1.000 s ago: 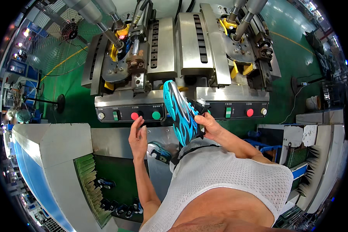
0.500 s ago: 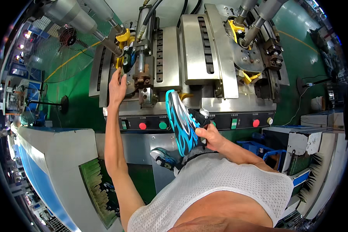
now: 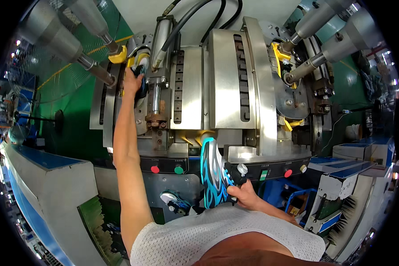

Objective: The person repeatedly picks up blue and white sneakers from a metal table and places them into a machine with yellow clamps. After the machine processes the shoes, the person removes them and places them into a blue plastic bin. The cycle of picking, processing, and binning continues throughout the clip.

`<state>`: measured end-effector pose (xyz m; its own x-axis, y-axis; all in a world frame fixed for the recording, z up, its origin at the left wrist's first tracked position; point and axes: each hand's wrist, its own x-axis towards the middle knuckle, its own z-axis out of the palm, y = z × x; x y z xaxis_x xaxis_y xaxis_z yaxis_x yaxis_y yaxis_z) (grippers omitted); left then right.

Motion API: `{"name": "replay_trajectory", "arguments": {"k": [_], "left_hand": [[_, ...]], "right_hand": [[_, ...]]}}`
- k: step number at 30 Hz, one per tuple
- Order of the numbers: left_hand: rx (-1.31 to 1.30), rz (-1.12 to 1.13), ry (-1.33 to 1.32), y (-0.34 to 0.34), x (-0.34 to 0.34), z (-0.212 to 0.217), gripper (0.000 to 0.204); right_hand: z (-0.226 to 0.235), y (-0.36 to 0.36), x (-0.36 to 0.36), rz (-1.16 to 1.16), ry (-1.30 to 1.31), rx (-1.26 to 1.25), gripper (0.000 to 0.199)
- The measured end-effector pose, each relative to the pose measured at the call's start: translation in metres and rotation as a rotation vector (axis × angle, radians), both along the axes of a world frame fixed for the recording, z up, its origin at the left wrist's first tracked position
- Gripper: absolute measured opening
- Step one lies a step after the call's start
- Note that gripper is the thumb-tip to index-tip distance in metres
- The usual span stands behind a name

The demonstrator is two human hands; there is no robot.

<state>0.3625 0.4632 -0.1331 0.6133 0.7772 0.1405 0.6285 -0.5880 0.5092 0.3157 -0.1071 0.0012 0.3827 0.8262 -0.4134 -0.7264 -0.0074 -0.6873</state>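
My right hand, low in front of my body, is closed round the collar side of a blue, black and grey sports shoe. This shoe is turned sole to the left, toe pointing away; a white round piece sticks out at its opening. My left hand reaches far into the machine's left station, thumb and fingers closed on a dark shoe, partly hidden by the hand. Beside it stand a yellow clamp pad and a metal cylinder.
Another blue-black shoe lies low, left of the held one; its support is unclear. The control panel carries a red button and a green button. Thick press rods slant over the right station. A grey cabinet stands left.
My left hand has moved farther in and closed on the shoe in the left station. The yellow clamp pad there now stands away from the shoe. My right hand still holds its shoe.
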Motion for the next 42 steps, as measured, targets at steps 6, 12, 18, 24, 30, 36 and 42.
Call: {"name": "replay_trajectory", "arguments": {"k": [6,12,18,24,30,36,42], "left_hand": [[-0.140,0.069,0.001,-0.040,-0.027,0.103,0.066],[-0.152,0.134,-0.611,-0.171,-0.192,0.153,0.059],[-0.251,0.438,-0.599,-0.300,-0.364,0.086,0.059],[-0.333,0.874,-0.328,-0.428,-0.462,0.011,0.056],[-0.421,1.077,-0.351,-0.528,-0.483,-0.065,0.057],[-0.454,1.067,-0.703,-0.586,-0.473,-0.162,0.065],[-0.302,1.134,-0.557,-0.587,-0.477,-0.175,0.064]], "right_hand": [[0.003,0.027,0.006,-0.008,0.024,-0.026,0.051],[0.026,0.118,0.000,-0.002,-0.233,0.002,0.049],[-0.005,0.359,0.040,0.027,-0.269,-0.030,0.031],[-0.113,0.539,0.095,-0.251,-0.965,-0.761,0.047],[-0.165,0.582,0.113,-0.129,-1.066,-1.115,0.079],[-0.182,0.587,0.163,0.161,-1.258,-0.946,0.052],[-0.060,0.481,0.056,0.352,-1.220,-0.335,0.050]]}}
